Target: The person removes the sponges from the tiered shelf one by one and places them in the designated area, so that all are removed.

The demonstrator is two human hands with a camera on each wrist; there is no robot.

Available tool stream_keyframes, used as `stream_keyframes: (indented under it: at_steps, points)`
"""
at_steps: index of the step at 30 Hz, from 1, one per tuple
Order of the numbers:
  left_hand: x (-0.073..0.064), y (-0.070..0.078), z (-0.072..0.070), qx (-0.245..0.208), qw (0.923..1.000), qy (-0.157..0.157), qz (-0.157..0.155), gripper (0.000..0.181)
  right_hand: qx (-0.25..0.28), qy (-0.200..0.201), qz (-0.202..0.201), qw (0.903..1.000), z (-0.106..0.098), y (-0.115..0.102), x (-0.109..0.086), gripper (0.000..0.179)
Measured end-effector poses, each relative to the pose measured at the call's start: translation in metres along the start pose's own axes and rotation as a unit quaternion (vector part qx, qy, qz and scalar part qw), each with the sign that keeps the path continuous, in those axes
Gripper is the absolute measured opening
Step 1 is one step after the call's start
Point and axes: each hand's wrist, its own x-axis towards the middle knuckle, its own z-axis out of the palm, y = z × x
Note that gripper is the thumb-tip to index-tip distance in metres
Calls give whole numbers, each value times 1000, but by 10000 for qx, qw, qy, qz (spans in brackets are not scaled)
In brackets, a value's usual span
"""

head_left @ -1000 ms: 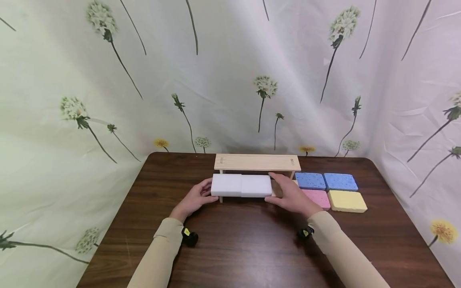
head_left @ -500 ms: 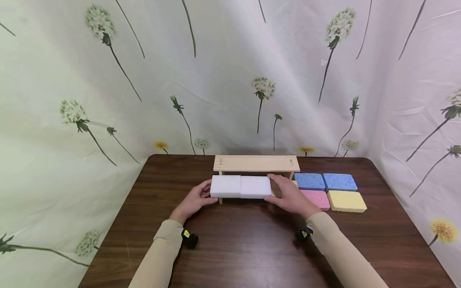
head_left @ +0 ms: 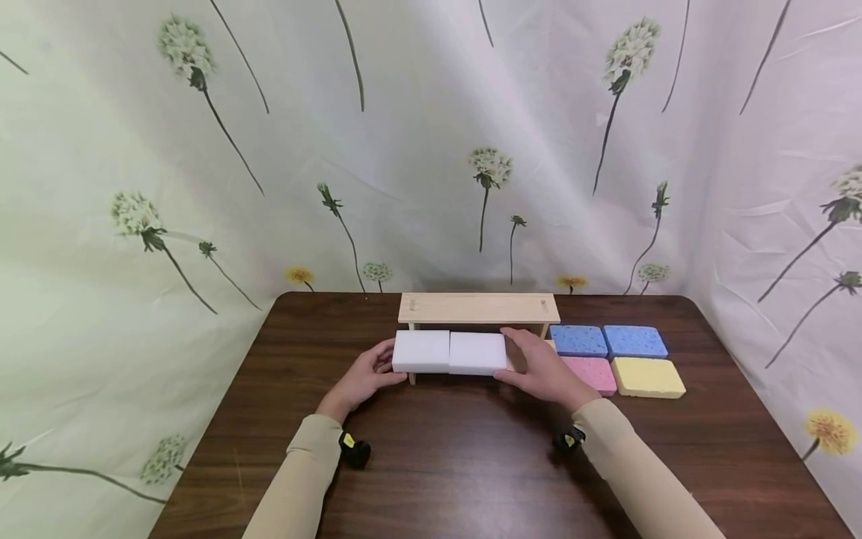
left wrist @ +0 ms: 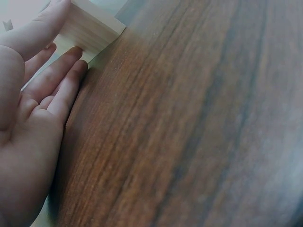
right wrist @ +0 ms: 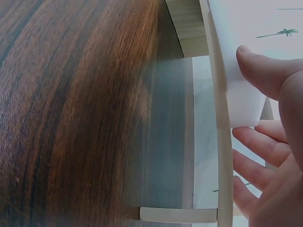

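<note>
Two white blocks (head_left: 449, 352), side by side at centre frame on a low wooden shelf (head_left: 479, 308), are held between the left hand (head_left: 364, 376) and right hand (head_left: 544, 368), fingers straight against their ends.

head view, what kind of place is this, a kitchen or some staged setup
Most likely a staged setup, not a kitchen: a dandelion-print curtain hangs round a dark wooden table that holds only a small wooden shelf, white blocks and coloured sponges.
</note>
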Motion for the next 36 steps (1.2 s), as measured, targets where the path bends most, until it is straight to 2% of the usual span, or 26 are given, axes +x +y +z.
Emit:
stream_keyframes:
  at_steps: [10,20,26,36]
  points:
    - [-1,2,1,50,10000,22,-56,77,60,35,53,10000,-3,0,-4,86]
    - [-1,2,1,32,10000,3,-46,77,118,231,-62,9996,-13,2,-16,86]
    - [-1,0,-1,8,10000,-10,-55,77,105,269,47,9996,-18,3,-24,87]
    - [0,-1,-1,-39,10000,-27,-34,78,136,468,-193,9986,-23,13,-39,80]
